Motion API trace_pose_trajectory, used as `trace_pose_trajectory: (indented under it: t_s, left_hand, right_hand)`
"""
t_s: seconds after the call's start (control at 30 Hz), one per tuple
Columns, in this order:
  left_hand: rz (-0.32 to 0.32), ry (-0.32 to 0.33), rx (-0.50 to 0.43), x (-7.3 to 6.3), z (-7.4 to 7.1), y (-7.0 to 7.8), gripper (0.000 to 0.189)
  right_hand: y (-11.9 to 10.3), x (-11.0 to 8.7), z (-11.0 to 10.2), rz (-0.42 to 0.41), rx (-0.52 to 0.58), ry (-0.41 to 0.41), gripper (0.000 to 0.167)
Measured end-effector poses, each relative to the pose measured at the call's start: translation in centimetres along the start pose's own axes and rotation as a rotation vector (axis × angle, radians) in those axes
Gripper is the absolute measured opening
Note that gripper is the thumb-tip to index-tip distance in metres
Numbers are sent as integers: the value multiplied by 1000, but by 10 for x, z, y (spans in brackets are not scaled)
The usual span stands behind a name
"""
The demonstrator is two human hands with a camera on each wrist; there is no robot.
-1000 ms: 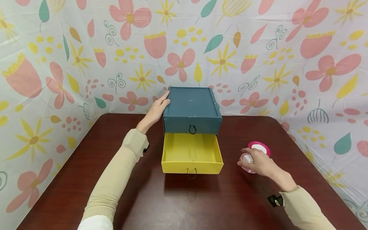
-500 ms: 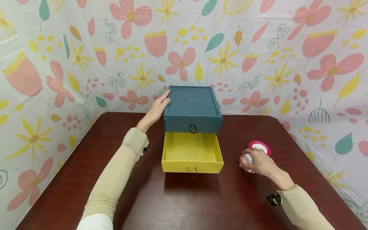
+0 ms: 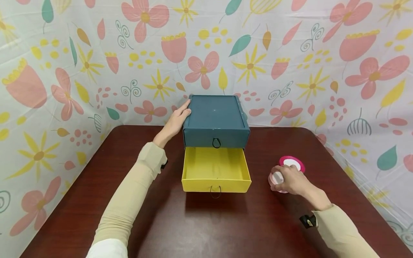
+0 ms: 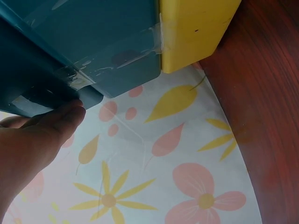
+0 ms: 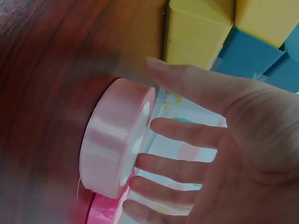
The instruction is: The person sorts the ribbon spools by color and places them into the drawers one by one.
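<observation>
A small drawer cabinet [image 3: 214, 113] stands at the back of the table, with a blue top drawer and a yellow drawer [image 3: 213, 166] pulled out below it. My left hand [image 3: 174, 122] rests against the cabinet's left side, its fingers extended along the top edge. At the right, my right hand [image 3: 294, 182] is spread over a pale pink ribbon roll [image 5: 112, 137]. In the right wrist view the thumb stands apart from this roll and the fingertips lie close to its white side; contact is hard to tell. Just behind lies a bright pink ribbon roll [image 3: 297, 162], partly covered by the hand.
Dark red-brown tabletop [image 3: 209, 229] spreads in front of the cabinet and to both sides. A flower-printed cloth [image 3: 203, 46] hangs behind and along the sides. Black loops [image 3: 215, 192] serve as drawer pulls.
My right hand has shifted very slightly to the right over the pale pink roll. The left hand, cabinet and yellow drawer stay in place; the head view has tilted a little.
</observation>
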State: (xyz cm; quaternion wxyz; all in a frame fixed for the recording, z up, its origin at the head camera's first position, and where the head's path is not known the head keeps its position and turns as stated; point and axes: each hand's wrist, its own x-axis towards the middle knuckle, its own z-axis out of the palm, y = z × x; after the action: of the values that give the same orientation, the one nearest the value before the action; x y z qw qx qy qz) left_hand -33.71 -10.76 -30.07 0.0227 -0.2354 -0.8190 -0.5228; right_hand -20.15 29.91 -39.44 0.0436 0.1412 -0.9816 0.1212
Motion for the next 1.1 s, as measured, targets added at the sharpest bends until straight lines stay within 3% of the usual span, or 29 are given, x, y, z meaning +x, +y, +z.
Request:
trace_pose_trajectory:
  t_s: [0.13, 0.5, 0.77, 1.1]
  left_hand:
    - [0, 1, -1, 0, 0, 1, 57]
    - [-7, -2, 3, -2, -1, 2, 57]
    - [-12, -4, -4, -2, 0, 1, 58]
    - [-14, 4, -16, -2, 0, 3, 58]
  right_hand:
    - [1, 0, 4, -55, -27, -8, 63]
    - [-2, 7, 3, -154, 27, 57, 52]
    - [-19, 6, -27, -132, 103, 110, 52]
    - [-51, 3, -69, -208, 159, 185, 43]
